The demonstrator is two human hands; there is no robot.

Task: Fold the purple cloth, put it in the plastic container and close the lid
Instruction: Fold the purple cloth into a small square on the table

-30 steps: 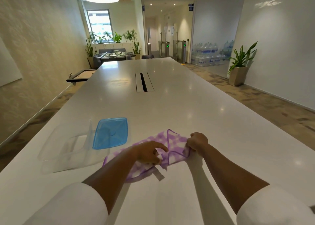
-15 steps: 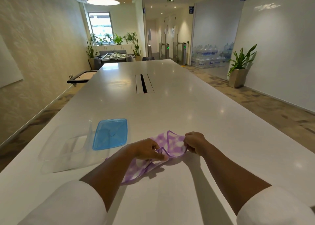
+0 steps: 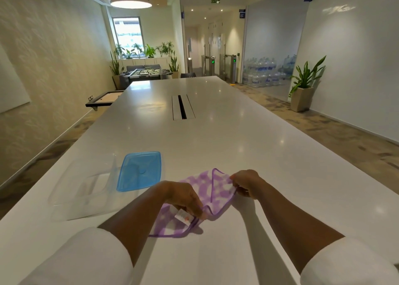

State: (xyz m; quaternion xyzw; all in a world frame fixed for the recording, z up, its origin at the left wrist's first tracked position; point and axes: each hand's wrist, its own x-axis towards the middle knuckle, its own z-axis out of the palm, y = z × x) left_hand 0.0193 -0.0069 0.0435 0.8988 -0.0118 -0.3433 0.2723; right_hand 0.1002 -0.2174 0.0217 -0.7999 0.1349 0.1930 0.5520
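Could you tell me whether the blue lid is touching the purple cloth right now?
Apart. The head view shows bare white table between the blue lid and the purple cloth.

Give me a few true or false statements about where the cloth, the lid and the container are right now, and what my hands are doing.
1. Both hands hold the purple cloth. True: the left hand and right hand each pinch an edge.
2. The blue lid is closed on the clear container. False: it lies on the table beside the container.
3. The cloth is inside the container. False: it is outside, to its right.
4. The container is left of the lid. True.
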